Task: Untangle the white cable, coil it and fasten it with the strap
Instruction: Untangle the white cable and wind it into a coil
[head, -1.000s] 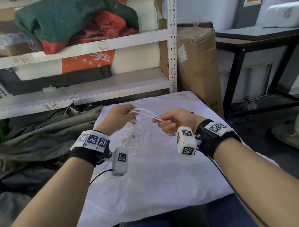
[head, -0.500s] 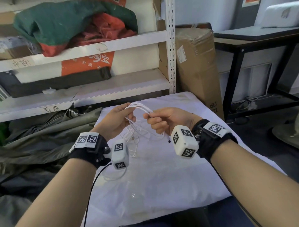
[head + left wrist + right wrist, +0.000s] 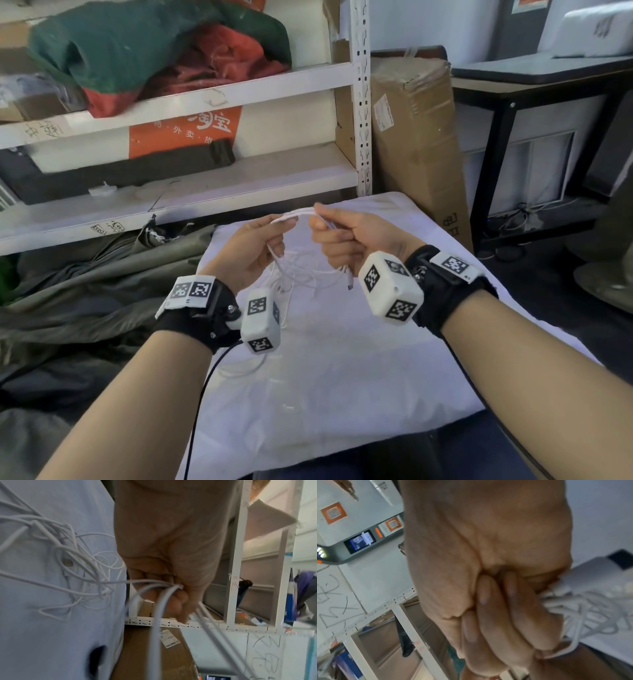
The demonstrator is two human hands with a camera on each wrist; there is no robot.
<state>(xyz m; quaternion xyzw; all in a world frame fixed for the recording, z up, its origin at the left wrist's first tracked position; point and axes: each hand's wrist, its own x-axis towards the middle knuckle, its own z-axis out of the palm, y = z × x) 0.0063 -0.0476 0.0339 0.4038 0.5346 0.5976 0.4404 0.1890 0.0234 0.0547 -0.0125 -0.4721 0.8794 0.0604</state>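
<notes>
White cable (image 3: 297,215) is held mid-frame in the head view, several strands bridging both hands; the left hand (image 3: 255,245) pinches the bundle and the right hand (image 3: 352,236) is clenched round it, with loose loops hanging onto the white cloth (image 3: 342,377) below. Judged light, limp, thin and snag-prone, so strands are best taken near a free end, one at a time. No strap is seen.

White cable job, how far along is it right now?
Early. Done: several strands gathered between both hands. In hand: the left hand and right hand pinch the white cable. Left: a loose tangle hangs onto the white cloth, so untangling, coiling and strapping remain. No strap visible.
</notes>
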